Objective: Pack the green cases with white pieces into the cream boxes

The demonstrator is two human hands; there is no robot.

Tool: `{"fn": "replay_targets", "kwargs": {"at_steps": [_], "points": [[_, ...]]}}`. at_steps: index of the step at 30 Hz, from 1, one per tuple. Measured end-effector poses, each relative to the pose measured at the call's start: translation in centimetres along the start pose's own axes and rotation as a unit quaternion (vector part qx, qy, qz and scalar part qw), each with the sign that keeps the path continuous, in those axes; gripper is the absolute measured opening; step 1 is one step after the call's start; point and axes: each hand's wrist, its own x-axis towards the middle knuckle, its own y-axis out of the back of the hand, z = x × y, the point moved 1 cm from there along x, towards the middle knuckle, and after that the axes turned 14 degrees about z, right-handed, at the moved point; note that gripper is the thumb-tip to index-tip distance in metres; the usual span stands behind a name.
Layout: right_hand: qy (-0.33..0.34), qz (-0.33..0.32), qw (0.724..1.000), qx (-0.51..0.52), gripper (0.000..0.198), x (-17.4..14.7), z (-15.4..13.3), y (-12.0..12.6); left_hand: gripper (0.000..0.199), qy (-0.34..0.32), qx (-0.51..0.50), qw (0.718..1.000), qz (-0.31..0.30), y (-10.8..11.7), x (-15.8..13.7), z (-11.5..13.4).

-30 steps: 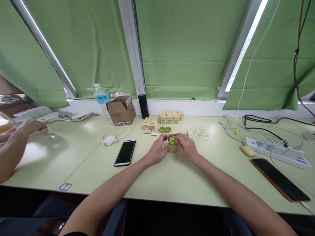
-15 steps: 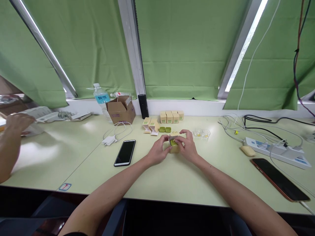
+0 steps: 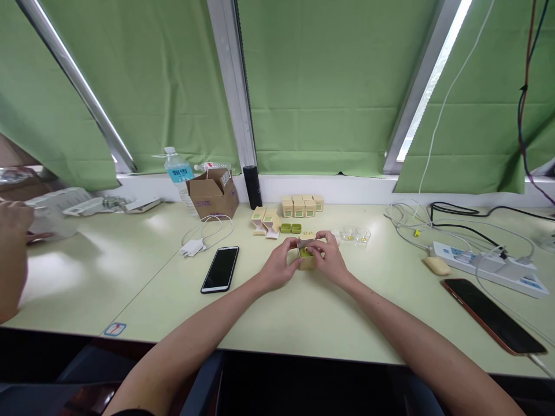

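Between my hands a small tan cardboard box (image 3: 307, 263) stands on the table with its flap up and something green inside. My left hand (image 3: 278, 267) grips the box's left side, fingers at the top edge and thumb low on the front. At the right side, my right hand (image 3: 331, 259) has its fingertips bent into the opening and also touches the box. Just behind are two small green trays (image 3: 291, 228) and two open tan boxes (image 3: 266, 222). Small yellow rings (image 3: 307, 233) show beyond the flap. Two clear cups (image 3: 355, 234) with yellow bits lie to the right.
Several closed tan boxes (image 3: 302, 206) stand farther back. A phone (image 3: 220, 270), a white charger (image 3: 192, 247) and a brown carton (image 3: 213, 192) are to the left. On the right are a power strip (image 3: 485, 268), cables and another phone (image 3: 494, 316). A co-worker's hand (image 3: 16, 218) is far left.
My hands stay around the box, with only slight finger movement at its flap. The co-worker's hand at the far left has moved further left.
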Motion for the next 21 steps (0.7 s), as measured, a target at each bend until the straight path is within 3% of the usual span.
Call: {"fn": "replay_targets", "kwargs": {"at_steps": [8,14,21], "points": [[-0.027,0.032,0.996,0.082,0.032,0.5,0.7,0.2,0.041,-0.014,0.019,1.000,0.006,-0.1,0.0,-0.5],[-0.052,0.049,0.995,0.073,0.018,0.6,1.1,0.1,0.045,-0.044,0.047,0.998,0.005,-0.2,0.0,-0.9],[-0.055,0.040,0.995,0.077,0.020,0.7,0.8,0.2,0.049,-0.041,0.050,0.998,-0.003,-0.2,-0.1,-0.9]]}}
